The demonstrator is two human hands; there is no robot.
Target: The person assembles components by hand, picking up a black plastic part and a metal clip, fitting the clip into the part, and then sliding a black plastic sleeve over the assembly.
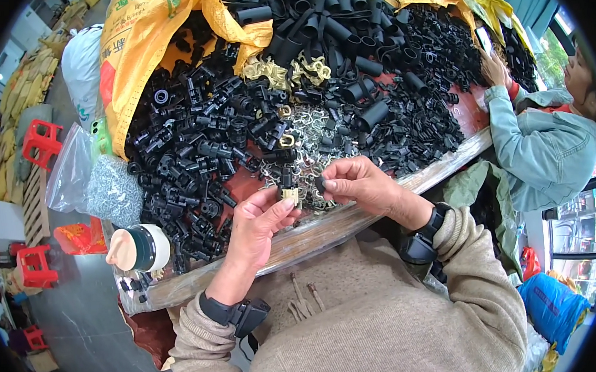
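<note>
The left hand [262, 219] pinches a cream-and-black part [289, 193], partly hidden by the thumb, at the near side of the table [315, 239]; the right hand [360, 185] grips a small black piece [321, 184], its shape unclear.

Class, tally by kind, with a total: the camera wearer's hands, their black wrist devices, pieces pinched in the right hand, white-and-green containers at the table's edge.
Left hand and right hand: 2
Black wrist devices: 2
Dark piece: 1
White-and-green container: 1
Total: 6
</note>
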